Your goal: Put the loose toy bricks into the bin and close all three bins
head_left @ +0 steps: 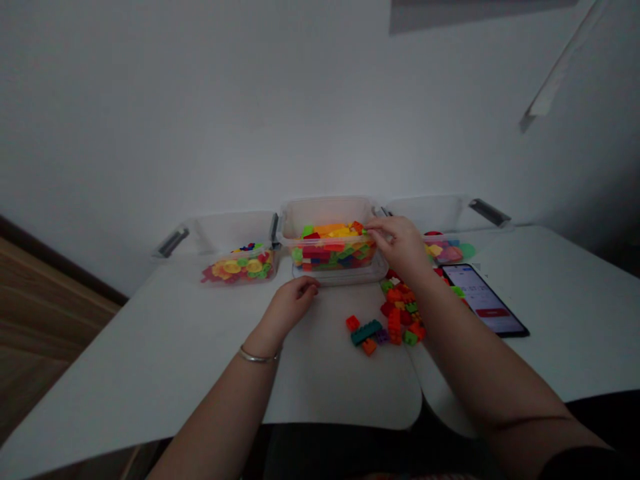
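A clear plastic box (327, 239) full of colourful toy building blocks (340, 232) stands in the middle, on a clear lid-like piece (350, 275). Over its right rim reaches my right hand (397, 243), thumb and fingers pinched together just above the blocks. A bit of green shows by the fingertips; whether it is held or lies in the box I cannot make out. My left hand (295, 300) rests at the box's front left, fingers curled in, with nothing visible in them. Loose blocks (400, 303) are heaped beneath my right forearm, including a teal brick (367, 332).
At the left stands another clear box (235, 233) with yellow, green and red pieces. A third clear box (425, 213) at the right holds coloured pieces, partly behind my right hand. A lit phone (485, 300) lies on the white table (200, 380). A wall rises behind the boxes.
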Demonstrator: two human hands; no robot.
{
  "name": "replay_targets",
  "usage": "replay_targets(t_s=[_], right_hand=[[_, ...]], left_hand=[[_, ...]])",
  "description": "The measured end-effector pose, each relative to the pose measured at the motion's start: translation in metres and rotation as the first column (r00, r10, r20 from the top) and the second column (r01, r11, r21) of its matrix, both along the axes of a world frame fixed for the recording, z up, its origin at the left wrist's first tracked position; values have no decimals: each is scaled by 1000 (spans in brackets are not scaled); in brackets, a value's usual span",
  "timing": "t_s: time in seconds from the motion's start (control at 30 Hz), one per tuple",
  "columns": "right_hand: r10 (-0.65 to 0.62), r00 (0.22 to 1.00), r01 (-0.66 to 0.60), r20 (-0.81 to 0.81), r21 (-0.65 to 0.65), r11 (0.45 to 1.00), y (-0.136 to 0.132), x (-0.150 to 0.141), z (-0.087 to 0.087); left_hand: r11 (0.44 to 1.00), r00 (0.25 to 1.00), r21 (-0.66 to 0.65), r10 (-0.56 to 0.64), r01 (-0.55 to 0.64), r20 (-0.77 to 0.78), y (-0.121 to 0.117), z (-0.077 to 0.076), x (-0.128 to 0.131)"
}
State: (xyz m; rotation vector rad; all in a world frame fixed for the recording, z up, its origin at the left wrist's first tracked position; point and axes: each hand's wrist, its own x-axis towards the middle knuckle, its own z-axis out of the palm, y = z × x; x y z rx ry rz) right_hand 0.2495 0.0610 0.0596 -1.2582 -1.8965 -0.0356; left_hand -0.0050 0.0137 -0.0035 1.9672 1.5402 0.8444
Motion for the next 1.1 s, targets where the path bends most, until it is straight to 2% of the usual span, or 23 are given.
replay_targets(t_s=[0.23,0.63,0.87,1.1], right_hand=[[82,970,-74,228,-44,996,-1,-4,1],[128,920,-96,371,-105,990,-4,-7,5],[166,958,-134,234,-149,980,-1,-3,3],[130,991,-133,-32,-135,982,-11,-1,12]], left_hand=[[1000,1000,-21,-5,5,8,0,0,1],[1000,1000,-17,-6,7,12,0,-1,1],[1000,1000,-10,1,-1,5,-1,1,1],[1000,1000,0,-8,8,-20,0,1,1]])
